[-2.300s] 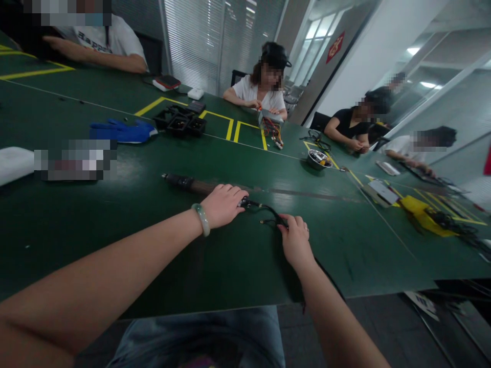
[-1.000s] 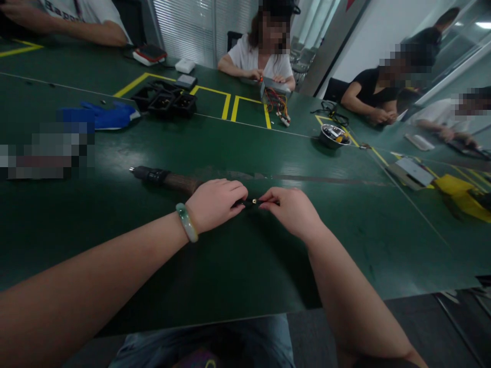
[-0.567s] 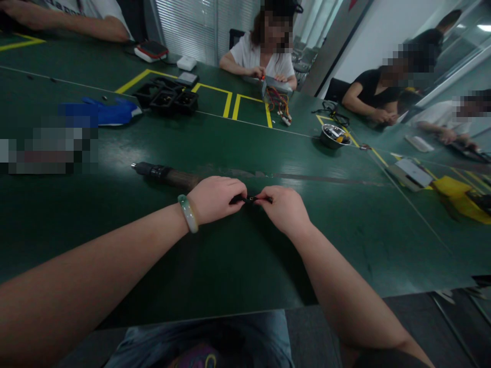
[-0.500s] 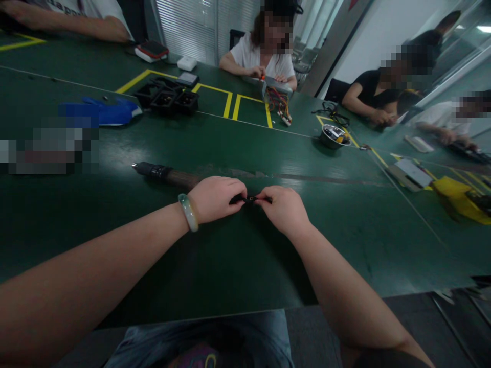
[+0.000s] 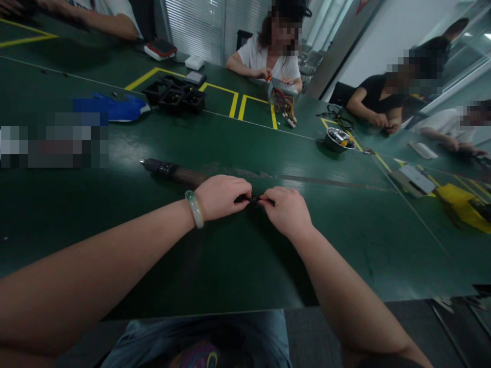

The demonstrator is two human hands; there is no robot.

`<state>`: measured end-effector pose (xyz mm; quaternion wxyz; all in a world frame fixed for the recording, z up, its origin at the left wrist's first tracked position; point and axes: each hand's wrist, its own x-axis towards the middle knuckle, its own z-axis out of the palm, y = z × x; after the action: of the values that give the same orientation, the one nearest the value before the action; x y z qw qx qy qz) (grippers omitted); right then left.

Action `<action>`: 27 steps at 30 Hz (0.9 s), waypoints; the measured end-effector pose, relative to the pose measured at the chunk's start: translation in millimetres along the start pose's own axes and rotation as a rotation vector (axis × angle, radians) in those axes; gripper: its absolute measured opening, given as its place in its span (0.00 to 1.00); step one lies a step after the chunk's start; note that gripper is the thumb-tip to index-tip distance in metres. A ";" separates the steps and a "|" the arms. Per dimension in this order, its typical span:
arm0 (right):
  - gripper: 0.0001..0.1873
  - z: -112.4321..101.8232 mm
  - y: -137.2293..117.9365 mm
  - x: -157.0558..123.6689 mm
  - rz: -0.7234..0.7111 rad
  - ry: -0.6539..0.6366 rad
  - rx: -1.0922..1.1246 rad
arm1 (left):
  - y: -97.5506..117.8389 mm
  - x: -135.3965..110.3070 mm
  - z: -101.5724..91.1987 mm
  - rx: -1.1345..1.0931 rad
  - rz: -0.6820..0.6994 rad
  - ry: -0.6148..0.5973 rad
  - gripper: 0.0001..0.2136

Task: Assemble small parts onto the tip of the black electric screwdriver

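Observation:
My left hand (image 5: 223, 197), with a green and white bangle on its wrist, is closed in a pinch on the left end of a small black part (image 5: 254, 198). The fingertips of my right hand (image 5: 288, 209) grip the other end of it. Both hands are close together just above the green table; most of the part is hidden by fingers, and its exact kind is unclear. Just beyond my left hand lies a tool like an electric screwdriver (image 5: 186, 175), brown-bodied with a black collar and a metal tip pointing left.
The green table (image 5: 345, 245) carries a blue glove-like item (image 5: 126, 109), black plastic frames (image 5: 174, 97), a metal bowl (image 5: 338, 140) with small pieces, a grey box (image 5: 413, 180) and a yellow bag (image 5: 462, 202). Across it, several people work; one handles a metal unit with coloured wires (image 5: 284, 97).
The whole view has shifted slightly, so things appear a little farther right. Both hands keep their pinch on the small black part.

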<state>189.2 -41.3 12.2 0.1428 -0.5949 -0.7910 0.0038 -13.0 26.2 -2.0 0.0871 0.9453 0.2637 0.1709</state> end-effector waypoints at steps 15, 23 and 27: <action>0.04 -0.3 -4.7 -1.5 -0.044 0.005 -0.049 | -0.2 0.4 0.2 0.002 0.015 0.014 0.07; 0.05 -0.5 -4.9 -0.4 -0.049 -0.006 -0.110 | -0.7 0.5 0.2 -0.001 0.021 0.027 0.06; 0.06 -1.0 -4.6 -0.1 -0.092 -0.008 -0.110 | -0.4 0.4 -0.8 -0.003 0.019 0.019 0.06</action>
<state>185.1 -42.9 13.9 0.1067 -0.5649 -0.8170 -0.0439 -13.2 26.9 -1.2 0.0843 0.9460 0.2552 0.1812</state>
